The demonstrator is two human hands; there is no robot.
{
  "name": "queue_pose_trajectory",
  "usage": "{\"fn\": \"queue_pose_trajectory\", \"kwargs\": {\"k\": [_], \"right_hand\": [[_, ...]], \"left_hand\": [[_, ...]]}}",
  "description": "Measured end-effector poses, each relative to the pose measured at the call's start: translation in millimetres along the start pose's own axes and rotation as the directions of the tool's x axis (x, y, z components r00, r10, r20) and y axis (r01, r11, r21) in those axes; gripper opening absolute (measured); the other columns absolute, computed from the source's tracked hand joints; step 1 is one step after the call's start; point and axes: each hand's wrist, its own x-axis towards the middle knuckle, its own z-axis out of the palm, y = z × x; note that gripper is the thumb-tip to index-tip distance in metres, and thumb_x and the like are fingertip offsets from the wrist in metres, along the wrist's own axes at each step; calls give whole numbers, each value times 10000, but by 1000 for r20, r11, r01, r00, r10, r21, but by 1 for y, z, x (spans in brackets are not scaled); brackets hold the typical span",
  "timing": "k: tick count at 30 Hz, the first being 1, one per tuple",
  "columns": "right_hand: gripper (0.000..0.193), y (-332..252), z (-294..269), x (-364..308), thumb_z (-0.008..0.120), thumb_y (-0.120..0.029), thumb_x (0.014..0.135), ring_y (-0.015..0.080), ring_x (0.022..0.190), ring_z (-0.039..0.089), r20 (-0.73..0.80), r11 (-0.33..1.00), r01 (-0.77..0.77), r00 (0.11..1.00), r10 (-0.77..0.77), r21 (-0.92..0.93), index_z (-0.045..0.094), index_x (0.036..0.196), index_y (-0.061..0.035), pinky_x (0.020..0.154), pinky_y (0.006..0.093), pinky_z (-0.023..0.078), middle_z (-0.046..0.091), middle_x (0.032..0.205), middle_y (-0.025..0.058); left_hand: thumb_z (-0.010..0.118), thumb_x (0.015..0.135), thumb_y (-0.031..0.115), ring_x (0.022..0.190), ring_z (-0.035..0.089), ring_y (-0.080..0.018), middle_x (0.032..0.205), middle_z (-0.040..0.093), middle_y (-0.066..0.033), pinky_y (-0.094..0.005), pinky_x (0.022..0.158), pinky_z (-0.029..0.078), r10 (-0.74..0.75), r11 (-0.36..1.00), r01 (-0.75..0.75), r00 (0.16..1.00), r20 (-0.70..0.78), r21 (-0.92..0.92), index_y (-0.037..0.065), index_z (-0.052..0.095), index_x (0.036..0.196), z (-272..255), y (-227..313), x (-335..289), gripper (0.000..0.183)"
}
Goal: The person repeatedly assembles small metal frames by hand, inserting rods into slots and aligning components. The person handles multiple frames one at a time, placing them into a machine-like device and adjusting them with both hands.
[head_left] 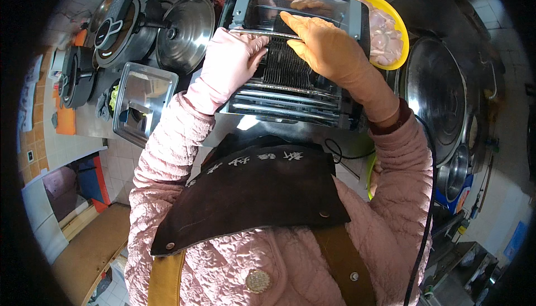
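Note:
A meat-slicing machine (pixel 290 71) with rows of thin dark blades and metal rods stands in front of me. A clear cover (pixel 329 7) spans its far side, with a metal bar (pixel 273 34) along the near edge. My left hand (pixel 231 55), in a pale pink glove, has its fingers closed over the left part of that bar. My right hand (pixel 321 43), in an orange glove, grips farther right. Its straight fingers lie over the cover side and the thumb is below, with the bar running between them. The right palm hides part of the blades.
A yellow bowl (pixel 405 24) of raw pale meat stands right of the machine, beside a large round metal lid (pixel 435 99). At left are a steel tray (pixel 120 110), a round pot lid (pixel 184 32) and several pots. A black cable (pixel 427 194) hangs beside my right arm.

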Motion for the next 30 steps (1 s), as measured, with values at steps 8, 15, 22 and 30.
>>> {"fn": "queue_pose_trajectory", "kwargs": {"k": [8, 15, 22, 30], "right_hand": [[374, 16, 5, 1, 679, -239, 993, 320, 1135, 720, 38, 994, 106, 994, -105, -14, 670, 1307, -35, 991, 401, 584, 733, 1233, 153], [299, 14, -3, 8, 685, -199, 995, 312, 1171, 705, 135, 995, 103, 985, -104, 19, 717, 1233, -22, 1016, 389, 561, 731, 1252, 161], [300, 11, -33, 17, 686, -212, 1009, 359, 1088, 712, 236, 998, -17, 972, 1, 66, 717, 1216, 3, 930, 399, 579, 747, 1151, 192], [312, 6, -38, 20, 659, -250, 1029, 372, 1026, 722, 200, 999, 27, 979, -31, 25, 716, 1225, -13, 879, 404, 586, 748, 1123, 194]], "left_hand": [[801, 902, 228, 863, 757, -261, 971, 802, -63, -360, 928, 556, -58, 972, 59, 998, 12, -226, 171, 835, 1069, -7, -5, 7, 180], [809, 928, 256, 898, 758, -206, 984, 809, -53, -359, 992, 534, -159, 943, 190, 979, 131, -274, 176, 841, 1093, -10, -7, 8, 186], [813, 939, 158, 947, 744, -128, 1068, 811, -78, -282, 902, 569, -295, 747, 347, 938, 184, -567, 67, 809, 1159, -4, -9, 11, 238], [807, 948, 116, 957, 717, -73, 1071, 811, -43, -241, 905, 567, -386, 509, 519, 850, 357, -686, 8, 794, 1169, -10, -4, 20, 247]]}}
